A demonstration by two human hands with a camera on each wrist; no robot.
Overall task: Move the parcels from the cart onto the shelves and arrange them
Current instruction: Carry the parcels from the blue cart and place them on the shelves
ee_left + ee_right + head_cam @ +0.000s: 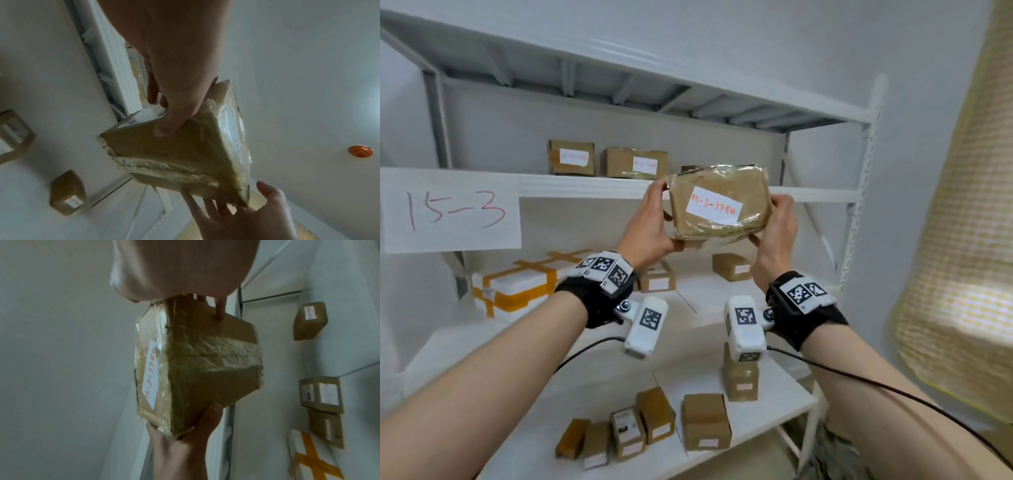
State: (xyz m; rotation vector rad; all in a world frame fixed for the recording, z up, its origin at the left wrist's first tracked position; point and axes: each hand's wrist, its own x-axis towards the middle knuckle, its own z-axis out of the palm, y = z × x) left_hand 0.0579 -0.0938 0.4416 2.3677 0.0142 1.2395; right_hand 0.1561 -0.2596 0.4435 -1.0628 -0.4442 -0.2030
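- White metal shelves (722,195) fill the background, holding small brown boxes (571,157) on several levels; a paper sign (450,210) reads "15-3".
- A person lifts a taped brown parcel (717,204) in front of the middle shelf edge.
- Their left hand (650,226) grips its left end, thumb underneath.
- Their right hand (777,228) grips its right end, fingers curled around it.

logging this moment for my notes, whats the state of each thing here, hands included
taped parcel: lifted off the shelves, held at both ends, handwritten label facing the person
left hand: grips the parcel's left end
right hand: grips the parcel's right end
shelf sign: stuck on the shelf edge, reads 15-3
white foam box: resting on the middle shelf, taped shut with orange tape
upper-shelf parcels: resting, labels facing out
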